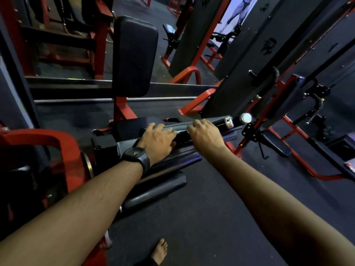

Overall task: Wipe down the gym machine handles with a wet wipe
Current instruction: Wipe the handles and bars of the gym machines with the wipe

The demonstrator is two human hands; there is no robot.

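Two bare arms reach out over the black rubber floor (221, 198) to a red-framed machine (123, 110). It carries an upright black back pad (134, 56) and a pair of dark foam rollers (153, 191) nearer the camera. The task's thing, the long black handle bar (217, 121), lies across the middle of the view above those rollers and ends in a chrome cap (228, 122) on its right. Both hands are on it. The left grip (157, 140), with a black watch (136, 155) on its wrist, lies palm down with its fingers nearly straight and a little spread over the top of the bar, pressing rather than clasping. The right grip (205, 134) sits just beside it toward the cap, knuckles raised and fingers curled over the bar. No wet wipe shows plainly; a small pale fleck at the right thumb may be its edge, but it is too small to tell, so the wipe is probably bunched under that hand. By this reading the wiping is under way on this one bar, somewhere along its middle. The short stretch between the right grip and the chrome cap appears left to do, as does the part under the left grip. The black handles (269, 77) on the neighbouring station to the right are well apart from both hands and likely also wait their turn.
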